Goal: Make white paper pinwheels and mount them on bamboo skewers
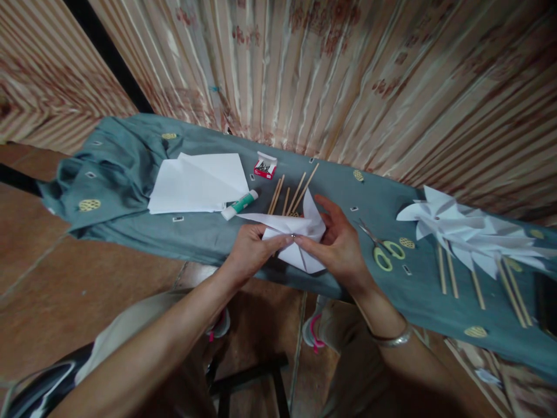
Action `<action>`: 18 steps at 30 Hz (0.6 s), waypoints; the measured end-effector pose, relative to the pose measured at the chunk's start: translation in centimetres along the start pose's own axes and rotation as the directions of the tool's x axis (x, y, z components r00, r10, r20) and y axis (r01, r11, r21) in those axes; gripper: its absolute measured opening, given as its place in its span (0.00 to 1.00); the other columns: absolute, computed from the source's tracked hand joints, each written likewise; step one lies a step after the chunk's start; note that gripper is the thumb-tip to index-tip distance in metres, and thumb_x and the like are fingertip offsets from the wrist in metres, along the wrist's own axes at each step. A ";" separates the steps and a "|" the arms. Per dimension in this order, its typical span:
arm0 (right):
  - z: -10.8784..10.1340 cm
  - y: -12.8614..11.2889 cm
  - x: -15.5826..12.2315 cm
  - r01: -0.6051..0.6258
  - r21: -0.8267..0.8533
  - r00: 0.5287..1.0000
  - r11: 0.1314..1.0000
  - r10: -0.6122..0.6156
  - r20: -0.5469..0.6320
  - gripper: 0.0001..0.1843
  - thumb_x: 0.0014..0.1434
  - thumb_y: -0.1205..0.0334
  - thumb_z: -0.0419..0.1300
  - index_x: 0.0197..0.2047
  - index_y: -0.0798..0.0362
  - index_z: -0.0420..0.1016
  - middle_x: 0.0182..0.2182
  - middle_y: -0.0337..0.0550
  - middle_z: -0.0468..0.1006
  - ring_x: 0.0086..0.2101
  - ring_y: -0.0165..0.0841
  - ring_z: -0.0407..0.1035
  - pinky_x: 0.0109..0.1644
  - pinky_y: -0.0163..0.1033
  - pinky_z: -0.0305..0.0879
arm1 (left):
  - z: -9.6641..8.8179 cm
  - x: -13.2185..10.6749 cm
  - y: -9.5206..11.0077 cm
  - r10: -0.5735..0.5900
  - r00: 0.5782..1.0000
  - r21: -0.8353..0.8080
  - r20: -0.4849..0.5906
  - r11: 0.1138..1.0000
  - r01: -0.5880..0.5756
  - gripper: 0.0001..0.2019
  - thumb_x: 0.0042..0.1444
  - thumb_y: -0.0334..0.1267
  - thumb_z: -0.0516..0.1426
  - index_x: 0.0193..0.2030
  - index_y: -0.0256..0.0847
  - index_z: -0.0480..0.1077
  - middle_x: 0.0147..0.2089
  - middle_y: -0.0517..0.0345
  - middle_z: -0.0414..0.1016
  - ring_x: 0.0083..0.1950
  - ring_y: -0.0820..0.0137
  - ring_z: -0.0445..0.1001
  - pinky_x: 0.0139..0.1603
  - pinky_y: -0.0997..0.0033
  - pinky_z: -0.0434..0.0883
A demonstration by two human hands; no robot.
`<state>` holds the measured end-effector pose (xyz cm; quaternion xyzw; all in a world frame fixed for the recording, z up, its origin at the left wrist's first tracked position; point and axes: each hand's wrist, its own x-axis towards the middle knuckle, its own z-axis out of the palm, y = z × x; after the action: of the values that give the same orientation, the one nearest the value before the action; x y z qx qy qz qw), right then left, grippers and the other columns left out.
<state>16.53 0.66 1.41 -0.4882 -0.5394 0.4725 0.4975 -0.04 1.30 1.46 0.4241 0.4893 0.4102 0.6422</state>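
A white paper pinwheel [300, 229] is held above the front edge of the table covered in blue-grey cloth [204, 232]. My left hand [250, 249] pinches its folded points at the centre, where a small pin head shows. My right hand [342, 244] grips the pinwheel from the right, fingers curled round its back. Several thin wooden sticks [289, 194] lie on the cloth just behind the pinwheel.
White paper sheets [198, 183], a glue stick [239, 205] and a small red box of pins [265, 165] lie at the back left. Green-handled scissors [383, 247] lie to the right. Several finished pinwheels on sticks [470, 235] rest at far right. A curtain hangs behind.
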 end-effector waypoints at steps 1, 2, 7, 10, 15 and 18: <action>0.0 0.0 0.0 -0.006 -0.004 1.000 1.000 0.006 0.004 0.43 0.43 0.56 0.72 0.60 0.46 0.57 0.45 0.45 0.77 0.43 0.41 0.75 0.49 0.49 0.74 | 0.0 -0.1 0.1 -0.008 1.000 -0.011 0.002 1.000 0.008 0.12 0.37 0.41 0.67 0.22 0.33 0.76 0.22 0.61 0.72 0.24 0.76 0.64 0.26 0.76 0.61; 0.0 0.0 0.0 -0.010 -0.007 1.000 1.000 0.010 0.007 0.43 0.44 0.55 0.72 0.60 0.46 0.57 0.45 0.46 0.77 0.43 0.42 0.75 0.49 0.50 0.73 | 0.0 -0.1 0.2 -0.016 1.000 -0.020 0.004 1.000 0.017 0.12 0.37 0.41 0.68 0.22 0.33 0.75 0.22 0.60 0.72 0.24 0.76 0.64 0.27 0.76 0.61; 0.1 0.1 0.0 -0.007 -0.025 1.000 1.000 0.008 0.006 0.43 0.44 0.56 0.71 0.61 0.46 0.58 0.46 0.46 0.77 0.43 0.44 0.75 0.50 0.52 0.73 | 0.0 -0.2 0.3 -0.024 1.000 -0.025 0.011 0.999 0.024 0.12 0.37 0.41 0.68 0.20 0.34 0.74 0.23 0.59 0.74 0.26 0.73 0.68 0.30 0.74 0.64; 0.1 0.1 -0.1 -0.012 -0.039 1.000 0.999 0.012 -0.001 0.42 0.45 0.56 0.71 0.61 0.45 0.58 0.44 0.45 0.77 0.41 0.42 0.76 0.47 0.49 0.75 | 0.0 -0.1 0.2 -0.004 1.000 -0.010 0.012 1.000 0.004 0.12 0.37 0.41 0.67 0.19 0.34 0.73 0.23 0.58 0.74 0.27 0.72 0.69 0.30 0.73 0.65; 0.1 0.1 -0.1 -0.013 -0.049 1.000 0.999 0.013 -0.003 0.40 0.46 0.57 0.70 0.60 0.44 0.59 0.43 0.43 0.77 0.41 0.41 0.76 0.46 0.49 0.75 | 0.1 0.0 0.1 -0.003 1.000 -0.033 -0.002 0.999 0.003 0.11 0.37 0.41 0.68 0.20 0.34 0.74 0.22 0.60 0.73 0.24 0.75 0.66 0.28 0.75 0.64; 0.1 0.1 0.0 -0.015 -0.041 1.000 0.999 0.015 -0.002 0.40 0.45 0.57 0.70 0.60 0.45 0.59 0.44 0.43 0.78 0.41 0.40 0.76 0.46 0.48 0.74 | 0.3 0.0 0.2 -0.008 1.000 -0.083 -0.015 0.997 0.007 0.11 0.35 0.40 0.69 0.22 0.35 0.76 0.21 0.62 0.73 0.23 0.76 0.65 0.27 0.75 0.65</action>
<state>16.47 0.62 1.33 -0.5027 -0.5451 0.4646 0.4841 0.22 1.30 1.68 0.3920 0.4785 0.4310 0.6569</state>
